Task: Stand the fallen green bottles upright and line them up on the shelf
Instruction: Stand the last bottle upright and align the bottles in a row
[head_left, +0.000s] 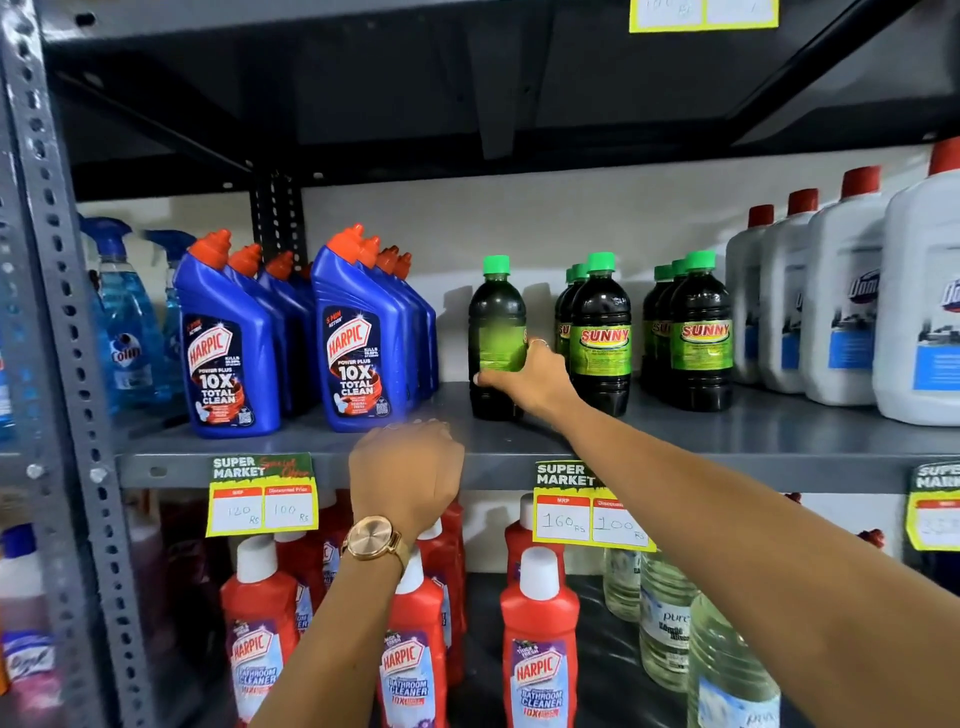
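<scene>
right hand (524, 376) fingers wrapped round the lower label of a lone green bottle (496, 338), thumb on its front, bottle upright on the grey shelf (727, 441). just right of the fingers two rows of sunny bottles (600, 332), all standing. left of them, blue harpic bottles (358, 338). left hand (405, 470) lower, at the shelf edge, holding nothing, blurred, cannot tell if fingers curled or spread; watch (376, 540) on wrist.
</scene>
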